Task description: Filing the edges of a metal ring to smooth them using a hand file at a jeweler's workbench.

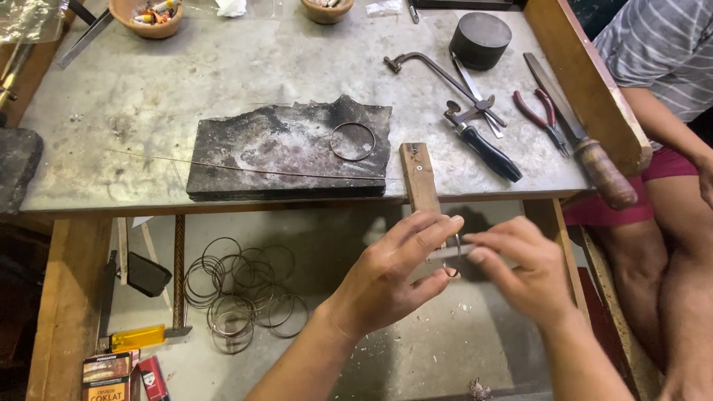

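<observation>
Jeweller's bench, seen from above. The left hand (pixel 390 278) and right hand (pixel 520 271) meet just below the wooden peg (pixel 420 177) that juts from the bench edge, over the open tray. Between their fingertips is a thin wire ring (pixel 453 256), seen nearly edge-on as a dark, slender arc; both hands pinch it, thumb against fingers, the left at its lower part and the right at its side. Whether the ring's ends are joined cannot be told.

Progress, as judged: a heap of similar rings (pixel 241 293) lies in the tray below, apparently already formed, and one ring (pixel 352 141) rests flat on the charred block (pixel 290 148), with a straight wire (pixel 245 169) stretched across it. The ring in hand seems mid-shaping, and the straight wire suggests more rings remain to be made.

Saw frame (pixel 438 74), pliers (pixel 541 117) and file (pixel 587 148) lie unused at the right.
</observation>
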